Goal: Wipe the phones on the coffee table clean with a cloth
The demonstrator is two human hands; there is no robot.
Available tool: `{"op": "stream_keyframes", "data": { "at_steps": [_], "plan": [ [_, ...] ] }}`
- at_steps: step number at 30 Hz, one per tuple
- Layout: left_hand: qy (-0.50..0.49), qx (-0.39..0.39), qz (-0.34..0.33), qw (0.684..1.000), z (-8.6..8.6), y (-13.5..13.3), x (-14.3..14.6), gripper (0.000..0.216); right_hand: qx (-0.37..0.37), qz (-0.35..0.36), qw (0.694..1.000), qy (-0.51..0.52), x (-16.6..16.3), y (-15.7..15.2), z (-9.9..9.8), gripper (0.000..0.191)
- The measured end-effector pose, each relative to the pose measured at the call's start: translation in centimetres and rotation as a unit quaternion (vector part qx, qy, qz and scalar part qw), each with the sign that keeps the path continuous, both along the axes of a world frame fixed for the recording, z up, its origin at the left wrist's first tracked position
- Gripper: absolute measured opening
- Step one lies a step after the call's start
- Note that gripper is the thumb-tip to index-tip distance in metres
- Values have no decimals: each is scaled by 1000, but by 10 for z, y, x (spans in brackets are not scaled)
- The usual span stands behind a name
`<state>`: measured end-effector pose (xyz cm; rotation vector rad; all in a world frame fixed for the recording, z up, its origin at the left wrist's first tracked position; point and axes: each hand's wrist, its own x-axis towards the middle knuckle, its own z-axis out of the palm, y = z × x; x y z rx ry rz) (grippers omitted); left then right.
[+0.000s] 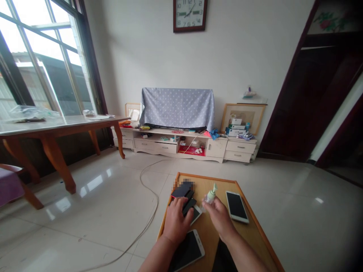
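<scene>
The right hand [219, 217] gripped a pump bottle [210, 196] over the wooden counter [210, 234]. The left hand [177, 223] lay over dark phone-like devices [189, 204]; whether it grasped one was unclear. White-framed smartphones [237, 206] lay on either side. Beyond, a polka-dot cloth [177, 107] draped above a low cabinet [155, 146].

Home living room: wall clock [190, 16], drawered cabinet [170, 148], cloth-draped shape [177, 107], perhaps a television.
</scene>
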<state>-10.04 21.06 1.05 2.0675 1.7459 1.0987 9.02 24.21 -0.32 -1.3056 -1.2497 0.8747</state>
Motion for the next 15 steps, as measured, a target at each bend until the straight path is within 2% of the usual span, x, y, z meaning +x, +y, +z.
{"op": "stream_keyframes", "data": {
  "at_steps": [3,7,9,11,13,15],
  "plan": [
    [-50,-18,-110,993,12,-57,23,41,-9,52,997,61,4,-62,14,52],
    [-103,-27,-118,987,15,-126,55,34,-36,104,988,108,14,-146,19,53],
    [-111,-40,-109,987,11,-157,69,24,-35,75,994,70,21,-184,18,59],
    [-110,-56,-105,987,7,-187,83,16,-24,8,1000,19,29,-219,17,73],
    [-97,-62,-118,986,4,-216,97,15,-8,-54,998,-25,35,-251,18,90],
    [-77,-60,-134,986,4,-243,108,14,4,-86,995,-49,39,-281,22,100]
  ]
}}
